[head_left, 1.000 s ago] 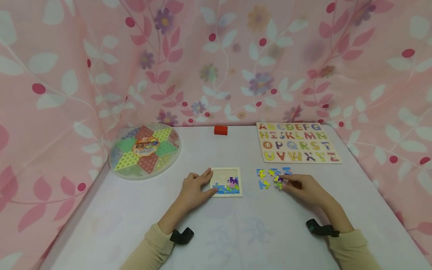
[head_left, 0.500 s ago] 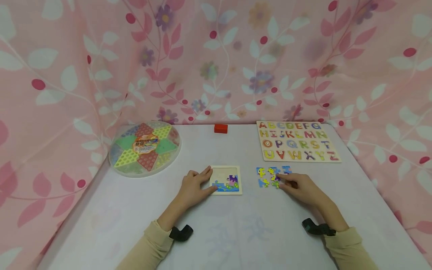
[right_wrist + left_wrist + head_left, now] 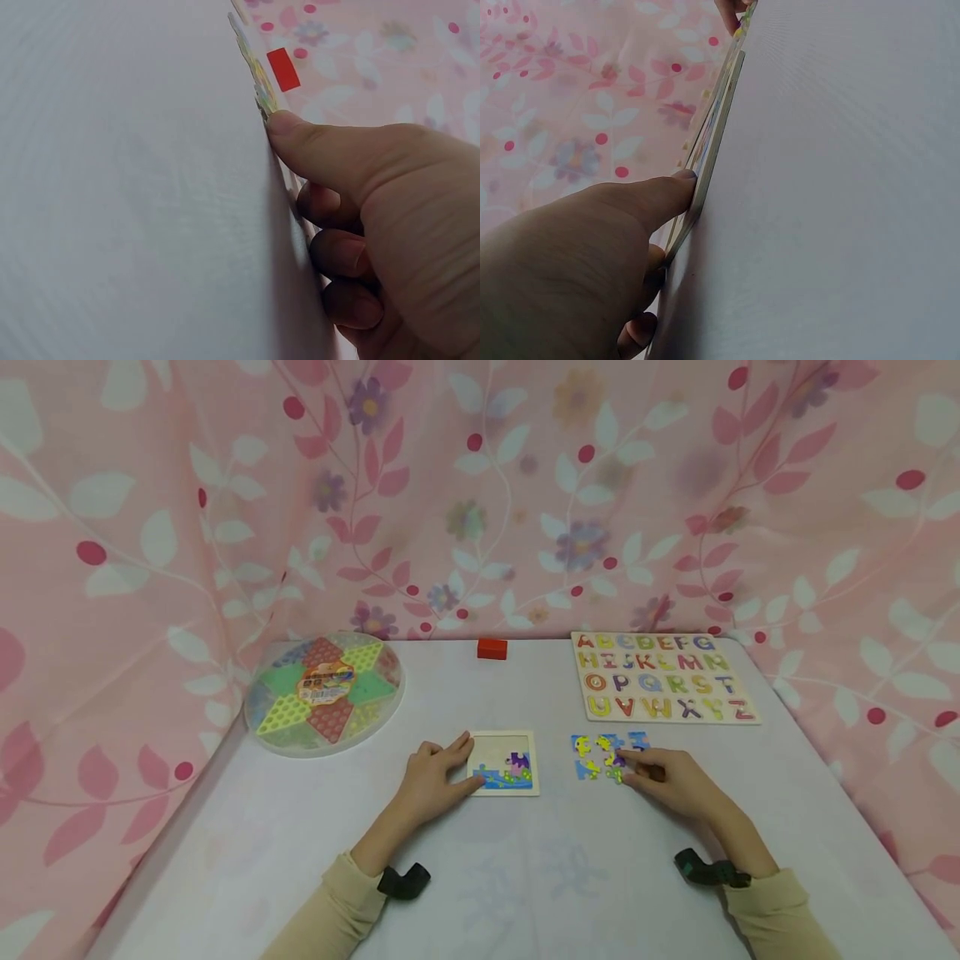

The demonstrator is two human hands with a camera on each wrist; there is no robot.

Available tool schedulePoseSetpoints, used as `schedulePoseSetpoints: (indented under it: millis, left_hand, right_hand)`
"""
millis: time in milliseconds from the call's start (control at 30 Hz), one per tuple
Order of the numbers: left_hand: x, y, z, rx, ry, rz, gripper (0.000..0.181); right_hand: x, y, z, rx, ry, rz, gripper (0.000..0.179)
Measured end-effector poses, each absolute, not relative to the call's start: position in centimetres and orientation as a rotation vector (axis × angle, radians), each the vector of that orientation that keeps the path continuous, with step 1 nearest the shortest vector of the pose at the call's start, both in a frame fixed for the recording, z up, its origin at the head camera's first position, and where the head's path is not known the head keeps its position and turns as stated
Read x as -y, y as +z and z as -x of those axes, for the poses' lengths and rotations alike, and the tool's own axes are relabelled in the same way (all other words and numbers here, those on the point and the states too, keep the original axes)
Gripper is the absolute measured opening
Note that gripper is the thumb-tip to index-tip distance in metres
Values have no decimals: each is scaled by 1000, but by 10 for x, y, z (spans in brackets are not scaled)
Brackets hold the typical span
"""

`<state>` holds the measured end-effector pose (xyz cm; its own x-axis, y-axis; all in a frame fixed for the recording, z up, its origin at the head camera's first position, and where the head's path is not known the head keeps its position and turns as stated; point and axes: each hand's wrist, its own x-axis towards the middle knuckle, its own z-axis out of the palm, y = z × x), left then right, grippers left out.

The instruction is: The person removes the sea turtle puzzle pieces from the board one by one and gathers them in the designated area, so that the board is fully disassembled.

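Left hand [image 3: 433,783] spread, thumb and index touching puzzle frame [image 3: 492,751] at its 9 o'clock. Right hand [image 3: 673,781] touching loose pieces [image 3: 604,743], frame's 3 o'clock; can't tell if pinching.

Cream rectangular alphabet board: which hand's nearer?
Right. The right hand is on the near side of the alphabet board, at the small multicoloured jigsaw pieces; the left hand is farther off to the left, touching the cream square frame.

Dim, flat light. Square cream wooden puzzle frame [image 3: 536,768] evenly lit. Beyond it, pink floral fabric curtain [image 3: 510,527] slightly soft. Wrist views darker; soft-edged shadow on white cloth tabletop [image 3: 817,225] left of frame, under bare left hand [image 3: 577,247].
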<state>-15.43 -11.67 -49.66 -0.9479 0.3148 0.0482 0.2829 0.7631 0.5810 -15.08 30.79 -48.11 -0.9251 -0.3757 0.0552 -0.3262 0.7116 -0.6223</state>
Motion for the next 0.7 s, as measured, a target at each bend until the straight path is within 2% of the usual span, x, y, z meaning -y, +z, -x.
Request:
schedulePoseSetpoints:
  millis: [700]
  left_hand:
    - [117, -495, 153, -2908, 931, -491, 72]
  right_hand:
    - [-308, -483, 150, -2837, -1062, 615, 40]
